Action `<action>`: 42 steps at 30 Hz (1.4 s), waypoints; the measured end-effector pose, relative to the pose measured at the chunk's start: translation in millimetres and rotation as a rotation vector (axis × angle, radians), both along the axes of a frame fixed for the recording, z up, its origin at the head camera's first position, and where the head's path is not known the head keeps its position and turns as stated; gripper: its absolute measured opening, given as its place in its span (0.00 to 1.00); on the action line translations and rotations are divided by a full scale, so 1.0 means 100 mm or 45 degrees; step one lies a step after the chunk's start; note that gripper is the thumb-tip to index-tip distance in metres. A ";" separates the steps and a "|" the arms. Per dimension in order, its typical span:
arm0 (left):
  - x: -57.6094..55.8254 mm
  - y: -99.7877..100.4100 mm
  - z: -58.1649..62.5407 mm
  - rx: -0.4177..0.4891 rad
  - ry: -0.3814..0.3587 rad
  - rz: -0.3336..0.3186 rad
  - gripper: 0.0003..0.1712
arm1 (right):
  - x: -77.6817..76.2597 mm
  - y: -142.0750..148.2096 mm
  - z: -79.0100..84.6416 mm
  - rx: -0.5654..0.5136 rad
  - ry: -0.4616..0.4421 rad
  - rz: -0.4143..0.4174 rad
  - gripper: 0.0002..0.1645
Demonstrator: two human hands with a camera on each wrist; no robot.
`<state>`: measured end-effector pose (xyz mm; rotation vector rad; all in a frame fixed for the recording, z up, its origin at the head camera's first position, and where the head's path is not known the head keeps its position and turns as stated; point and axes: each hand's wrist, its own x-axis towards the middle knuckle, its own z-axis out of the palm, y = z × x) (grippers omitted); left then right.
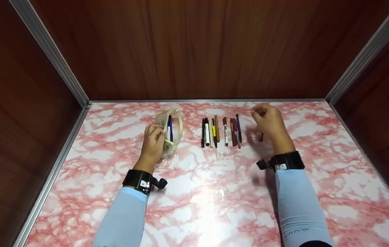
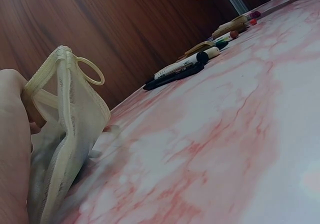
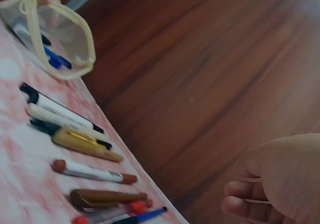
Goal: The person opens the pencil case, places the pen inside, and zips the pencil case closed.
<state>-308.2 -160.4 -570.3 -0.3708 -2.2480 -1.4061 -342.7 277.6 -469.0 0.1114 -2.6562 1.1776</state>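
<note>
My left hand (image 1: 153,139) grips the near side of a cream mesh zip pouch (image 2: 65,119), whose mouth gapes toward the right. Blue pens (image 1: 170,128) show inside it; the right wrist view also catches a blue pen (image 3: 57,58) through the opening. Over at the right, my right hand (image 1: 269,120) hovers above the table with loosely bent fingers (image 3: 245,189) and nothing visible in them. Beneath that hand a reddish-brown pen end (image 1: 261,137) peeks out, the rest hidden. Between the hands lies a row of pens and markers, among them a white marker with black ends (image 1: 207,132).
The row also includes a yellow and black pen (image 1: 214,132), a white marker with brown ends (image 3: 95,172) and a dark blue pen (image 1: 238,127) at its right end. A wooden back panel (image 1: 208,51) and side panels enclose the red-and-white marbled table (image 1: 187,192).
</note>
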 end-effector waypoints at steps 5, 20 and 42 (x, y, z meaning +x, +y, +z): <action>0.01 0.00 0.01 0.004 -0.016 0.000 0.10 | 0.02 0.20 -0.03 0.025 -0.018 -0.083 0.20; -0.04 0.00 -0.05 -0.007 0.039 -0.007 0.10 | 0.06 0.65 -0.27 0.056 -0.171 -0.157 0.22; 0.02 -0.01 0.02 -0.032 -0.020 -0.022 0.10 | 0.01 0.73 -0.43 0.221 -0.407 0.016 0.28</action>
